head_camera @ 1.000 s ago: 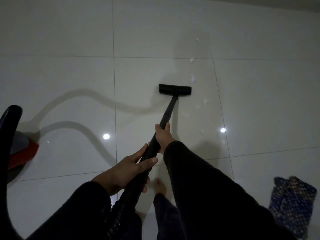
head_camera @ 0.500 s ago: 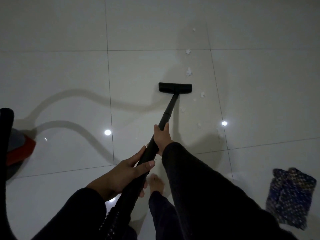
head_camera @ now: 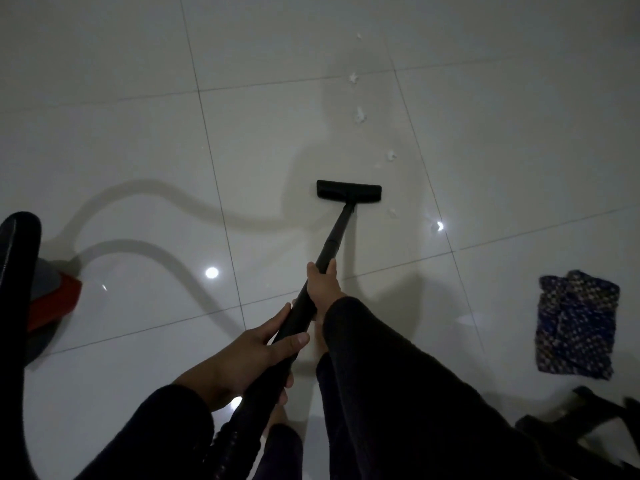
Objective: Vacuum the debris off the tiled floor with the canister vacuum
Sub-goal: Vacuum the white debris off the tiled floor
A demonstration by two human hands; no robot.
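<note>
We hold the black vacuum wand (head_camera: 337, 237) w/ both hands. Our right hand (head_camera: 323, 284) is further down the tube, fingers wrapped tight around it; our left hand (head_camera: 249, 355) is closer to us, also curled around the wand, thumb lying along the top. Both arms are in dark sleeves. The floor head (head_camera: 348, 191) sits flat on the glossy tiled floor (head_camera: 138, 150), approx. in the middle of the view. The debris (head_camera: 359, 114) is small white bits in a loose line beyond the head and to its right; one bit (head_camera: 392, 212) lies just beside the head's right end, not touching it. At the left edge we see the canister vacuum (head_camera: 52, 299), red and grey, partly hidden by the dark hose (head_camera: 19, 251) that curves up in front of it. On the right lies a folded blue patterned cloth (head_camera: 575, 323), well apart from the head. A dark object at the bottom right is too blurred to tell.
</note>
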